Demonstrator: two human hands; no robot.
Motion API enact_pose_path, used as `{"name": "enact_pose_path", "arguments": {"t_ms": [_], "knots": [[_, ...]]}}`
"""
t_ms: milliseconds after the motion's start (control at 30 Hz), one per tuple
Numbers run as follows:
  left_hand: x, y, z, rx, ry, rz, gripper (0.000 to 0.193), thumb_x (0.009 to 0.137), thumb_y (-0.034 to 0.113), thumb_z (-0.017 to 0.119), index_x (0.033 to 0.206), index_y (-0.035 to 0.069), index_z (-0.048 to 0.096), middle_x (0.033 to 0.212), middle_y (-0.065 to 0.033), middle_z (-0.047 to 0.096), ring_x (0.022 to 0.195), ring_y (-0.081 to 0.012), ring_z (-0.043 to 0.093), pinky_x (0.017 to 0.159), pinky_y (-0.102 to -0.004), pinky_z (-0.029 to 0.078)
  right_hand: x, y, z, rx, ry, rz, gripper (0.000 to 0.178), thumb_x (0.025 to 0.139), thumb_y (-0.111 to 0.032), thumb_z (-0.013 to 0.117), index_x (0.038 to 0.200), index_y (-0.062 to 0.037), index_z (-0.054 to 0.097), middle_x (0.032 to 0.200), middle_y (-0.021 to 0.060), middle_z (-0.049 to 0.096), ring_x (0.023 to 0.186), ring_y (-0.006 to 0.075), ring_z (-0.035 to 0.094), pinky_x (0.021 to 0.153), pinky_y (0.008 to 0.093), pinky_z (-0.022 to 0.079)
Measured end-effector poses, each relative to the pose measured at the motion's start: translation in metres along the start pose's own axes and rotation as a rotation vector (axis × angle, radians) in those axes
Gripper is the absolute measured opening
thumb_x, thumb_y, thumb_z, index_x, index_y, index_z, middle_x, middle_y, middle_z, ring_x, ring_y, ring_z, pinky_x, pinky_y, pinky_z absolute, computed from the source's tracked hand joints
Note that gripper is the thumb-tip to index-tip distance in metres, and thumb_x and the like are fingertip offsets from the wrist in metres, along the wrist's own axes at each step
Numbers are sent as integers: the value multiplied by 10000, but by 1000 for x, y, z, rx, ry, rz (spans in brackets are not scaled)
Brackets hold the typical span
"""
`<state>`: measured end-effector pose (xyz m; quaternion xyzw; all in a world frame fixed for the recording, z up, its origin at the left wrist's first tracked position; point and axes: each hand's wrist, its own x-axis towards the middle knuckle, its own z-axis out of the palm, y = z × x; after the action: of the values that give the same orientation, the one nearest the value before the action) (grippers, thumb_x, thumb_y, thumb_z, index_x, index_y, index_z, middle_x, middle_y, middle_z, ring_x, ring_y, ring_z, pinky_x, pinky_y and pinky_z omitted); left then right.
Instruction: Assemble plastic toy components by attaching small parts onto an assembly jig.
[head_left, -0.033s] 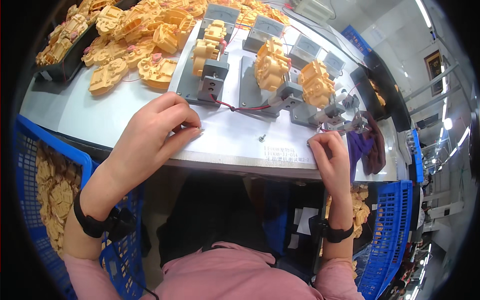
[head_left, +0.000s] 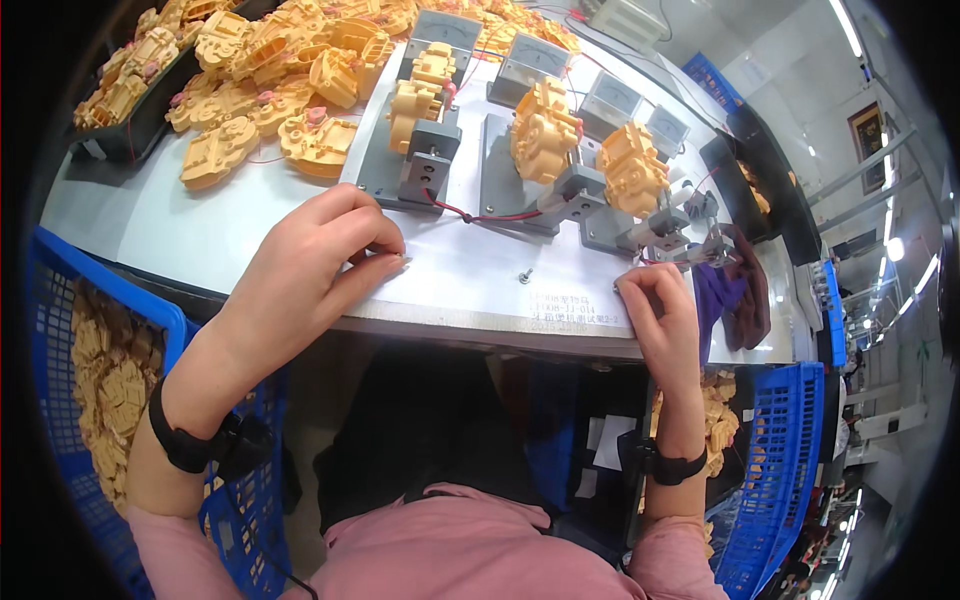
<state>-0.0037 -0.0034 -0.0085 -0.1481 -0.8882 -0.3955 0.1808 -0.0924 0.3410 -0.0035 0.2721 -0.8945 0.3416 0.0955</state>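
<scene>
The left hand point(head_left: 310, 265) rests curled and empty on the white worktop point(head_left: 200, 230), near the grey fixture holding a yellow moulded plastic housing point(head_left: 420, 95). It looks light, rigid; best pinched by its sides. The right hand point(head_left: 660, 310), fingers bunched at the right, near edge, holds nothing I can make out.

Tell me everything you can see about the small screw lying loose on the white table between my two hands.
The small screw is a short, dark metallic fastener with a rounded head, too small to make out its thread or drive. It lies alone on the white table, just in front of the grey fixtures, below the red wire and above a printed label. Nothing touches it: the left hand rests well to its left, and the right hand sits to its right near the table edge.
</scene>
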Motion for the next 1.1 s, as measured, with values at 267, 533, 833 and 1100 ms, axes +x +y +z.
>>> {"name": "enact_pose_path", "arguments": {"t_ms": [267, 533, 833, 1100], "knots": [[0, -4, -4, 24, -44, 52, 96, 901, 63, 684, 962, -3, 651, 943, -122, 589, 840, -268, 633, 746, -333, 527, -9, -1, 3, -6, 167, -107, 118, 897, -13, 663, 1012, 10, 680, 994, 116, 640, 935, 236, 627, 872, 333, 482], [-2, -7, 6, 38, 51, 52, 91, 898, 65, 674, 947, -3, 639, 922, -133, 594, 846, -308, 616, 747, -370, 503, 1, -45, 27, -40, 103, -266, 187, 859, -53, 741, 1040, -36, 701, 1007, 111, 647, 970, 286, 599, 882, 358, 463], [-4, -3, 11, 82, 104, 33, 103, 904, 79, 670, 959, -1, 634, 930, -144, 602, 873, -329, 614, 769, -390, 501, 15, -58, 49, -74, -44, -269, 153, 879, -83, 718, 1028, -52, 699, 970, 87, 641, 951, 271, 580, 896, 361, 414], [-4, -5, 6, 13, 35, 28, 106, 887, 42, 691, 960, -8, 632, 943, -126, 603, 832, -272, 654, 747, -340, 543, 17, -55, 56, 36, -22, -208, 86, 891, -47, 689, 977, -36, 692, 923, 89, 625, 904, 270, 578, 851, 357, 441]]}}
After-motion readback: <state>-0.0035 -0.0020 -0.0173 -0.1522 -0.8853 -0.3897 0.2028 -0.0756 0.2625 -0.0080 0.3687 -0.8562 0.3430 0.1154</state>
